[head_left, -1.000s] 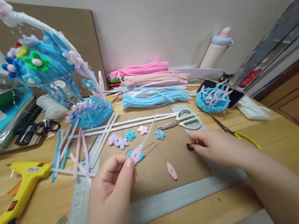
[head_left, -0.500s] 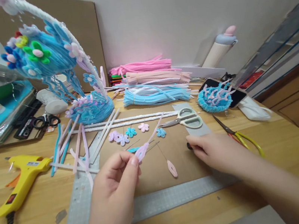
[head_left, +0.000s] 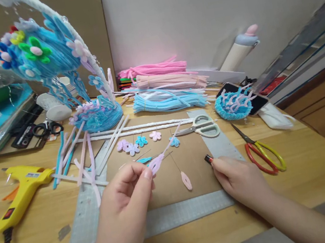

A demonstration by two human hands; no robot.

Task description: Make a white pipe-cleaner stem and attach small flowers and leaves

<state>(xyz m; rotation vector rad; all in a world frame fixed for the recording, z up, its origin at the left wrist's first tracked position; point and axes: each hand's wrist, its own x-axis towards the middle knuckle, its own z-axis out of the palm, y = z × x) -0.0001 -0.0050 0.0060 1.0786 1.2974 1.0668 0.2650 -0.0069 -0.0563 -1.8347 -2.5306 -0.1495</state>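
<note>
Between the thumb and fingers of my left hand [head_left: 132,200] is a lilac pipe-cleaner loop [head_left: 157,163], its twisted tail pointing up and right. My right hand [head_left: 239,179] is closed on a small black object [head_left: 208,158] with a bit of red, mostly hidden by the fingers. Between the hands, a pale pink loop [head_left: 186,180] on a thin wire lies on the brown board [head_left: 199,181]. A blue loop [head_left: 144,160] is just beyond my left fingers. Small flowers, among them a pink one [head_left: 155,135] and a blue one [head_left: 174,141], lie farther back.
Light-handled scissors [head_left: 206,126] and red-yellow scissors [head_left: 263,157] lie to the right. A yellow glue gun [head_left: 22,189] is at left. Behind stand a blue flowered arch decoration [head_left: 96,115], bundled pipe cleaners [head_left: 168,100] and a blue round piece [head_left: 232,106].
My right hand has moved right and slightly down with the black object, which shows more now. The red-yellow scissors are more fully uncovered. My left hand still holds the lilac loop.
</note>
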